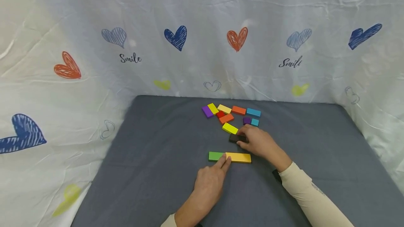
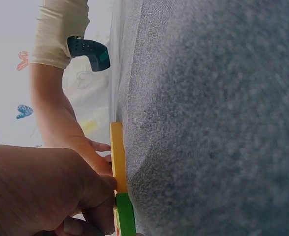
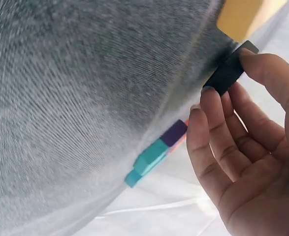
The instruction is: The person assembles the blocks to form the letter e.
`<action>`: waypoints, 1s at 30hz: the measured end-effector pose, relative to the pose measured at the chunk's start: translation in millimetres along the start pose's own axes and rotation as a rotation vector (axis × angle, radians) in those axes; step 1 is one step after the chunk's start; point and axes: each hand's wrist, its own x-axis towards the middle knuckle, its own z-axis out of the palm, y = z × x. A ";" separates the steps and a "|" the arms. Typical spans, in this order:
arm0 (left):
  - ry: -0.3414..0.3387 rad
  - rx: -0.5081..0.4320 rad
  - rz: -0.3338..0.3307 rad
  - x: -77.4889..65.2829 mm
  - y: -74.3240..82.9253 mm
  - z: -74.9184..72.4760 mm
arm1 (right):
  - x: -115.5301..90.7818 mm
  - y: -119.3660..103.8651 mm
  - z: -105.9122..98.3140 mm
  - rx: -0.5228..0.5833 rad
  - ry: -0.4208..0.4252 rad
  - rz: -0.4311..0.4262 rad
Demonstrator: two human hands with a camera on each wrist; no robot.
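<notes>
In the head view my right hand (image 1: 257, 140) pinches a black block (image 1: 236, 138) between thumb and fingers. The right wrist view shows the thumb and a fingertip at opposite ends of that black block (image 3: 228, 69). Closer to me, a green block (image 1: 215, 156) and a longer-looking orange-yellow block (image 1: 240, 157) lie end to end in a row. My left hand (image 1: 209, 185) has two straight fingertips on this row, around the joint between the colours. From the left wrist view, the left hand (image 2: 50, 189) is beside the green block (image 2: 125, 214) and the orange-yellow block (image 2: 117, 157).
Beyond the right hand lie several loose blocks: a yellow block (image 1: 230, 128), an orange block (image 1: 226, 118), a cream block (image 1: 224, 109), a blue block (image 1: 253, 112) and others. Grey cloth (image 1: 157, 157) covers the table. A white curtain (image 1: 202, 16) with hearts hangs behind.
</notes>
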 end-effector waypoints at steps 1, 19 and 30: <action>0.001 -0.003 0.001 0.0 0.1 0.1 | 0.4 0.7 1.2 -0.004 0.001 0.012; 0.004 0.012 -0.002 -0.7 2.0 -0.1 | 7.5 16.9 5.2 0.015 0.068 0.141; 0.030 0.025 0.004 -1.3 2.5 2.2 | -1.5 20.6 -0.7 0.017 -0.015 0.134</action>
